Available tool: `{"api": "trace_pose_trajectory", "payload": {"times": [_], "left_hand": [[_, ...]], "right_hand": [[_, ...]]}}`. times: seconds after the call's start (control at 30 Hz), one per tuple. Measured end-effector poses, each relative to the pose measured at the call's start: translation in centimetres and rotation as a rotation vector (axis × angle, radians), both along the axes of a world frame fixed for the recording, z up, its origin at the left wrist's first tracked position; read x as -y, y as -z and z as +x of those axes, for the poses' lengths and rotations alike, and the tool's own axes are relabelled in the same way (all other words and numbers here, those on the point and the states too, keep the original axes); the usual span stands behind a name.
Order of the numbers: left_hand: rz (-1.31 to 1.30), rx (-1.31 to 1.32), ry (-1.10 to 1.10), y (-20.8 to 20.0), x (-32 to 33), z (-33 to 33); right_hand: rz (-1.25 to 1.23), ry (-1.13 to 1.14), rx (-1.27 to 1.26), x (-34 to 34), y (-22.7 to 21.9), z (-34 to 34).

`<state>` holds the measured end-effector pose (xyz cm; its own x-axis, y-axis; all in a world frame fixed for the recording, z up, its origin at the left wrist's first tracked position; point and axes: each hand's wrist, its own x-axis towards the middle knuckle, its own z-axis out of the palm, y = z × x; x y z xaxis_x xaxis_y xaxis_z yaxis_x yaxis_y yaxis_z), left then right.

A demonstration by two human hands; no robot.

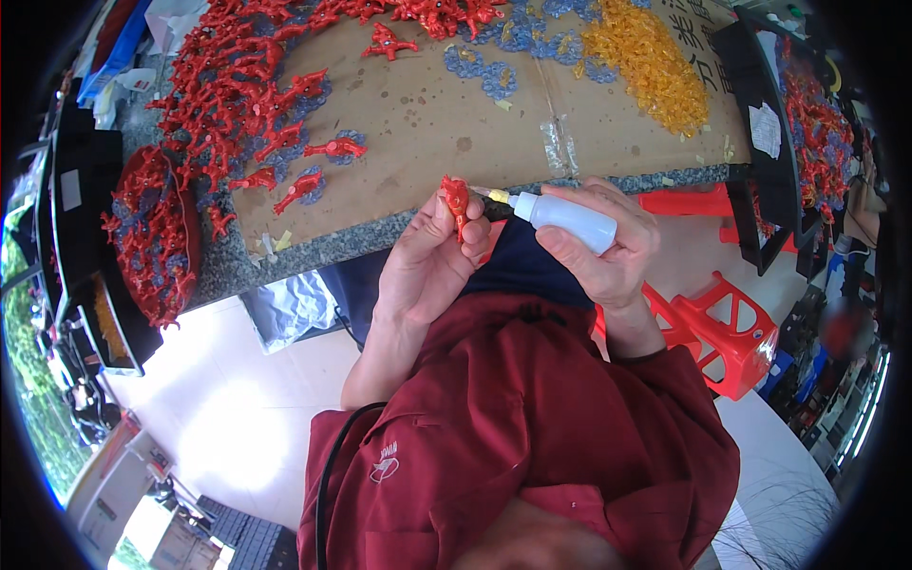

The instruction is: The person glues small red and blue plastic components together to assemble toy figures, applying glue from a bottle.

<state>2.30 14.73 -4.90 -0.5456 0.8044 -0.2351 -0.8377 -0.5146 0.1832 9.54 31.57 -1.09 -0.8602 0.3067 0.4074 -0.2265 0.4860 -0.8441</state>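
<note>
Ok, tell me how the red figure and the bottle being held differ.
The red figure is irregular in shape; the bottle is whitish and smooth-sided. The figure runs up and down the picture, while the bottle slants sideways, pointing toward the figure. The bottle looks bulkier than the figure. Both are handheld.

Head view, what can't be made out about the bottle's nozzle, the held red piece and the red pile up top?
All in the head view:
Held red piece: partly hidden by the left hand.
Yellow nozzle on the bottle: thin end too small to tell whether it touches the piece.
Red pile: cut off by the upper edge.
</note>
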Motion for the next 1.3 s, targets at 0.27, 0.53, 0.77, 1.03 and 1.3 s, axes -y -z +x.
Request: {"api": "trace_pose_trajectory", "payload": {"times": [0.27,0.53,0.77,1.03,1.3], "left_hand": [[0.018,0.058,-0.01,0.3,0.0,0.2],[-0.012,-0.004,0.027,0.3,0.1,0.0],[0.013,0.027,-0.03,0.2,0.5,0.2],[-0.067,-0.044,-0.103,0.0,1.6,0.4],[-0.14,-0.067,-0.148,-0.5,1.9,0.2]], "right_hand": [[-0.068,-0.046,0.014,-0.3,-0.6,0.2],[-0.167,-0.062,-0.018,-0.6,-0.5,0.2],[-0.341,-0.028,0.045,-0.3,0.6,-0.3],[0.008,0.034,0.046,2.0,3.2,-6.4],[-0.203,0.037,0.241,-0.2,1.1,-5.7]]}}
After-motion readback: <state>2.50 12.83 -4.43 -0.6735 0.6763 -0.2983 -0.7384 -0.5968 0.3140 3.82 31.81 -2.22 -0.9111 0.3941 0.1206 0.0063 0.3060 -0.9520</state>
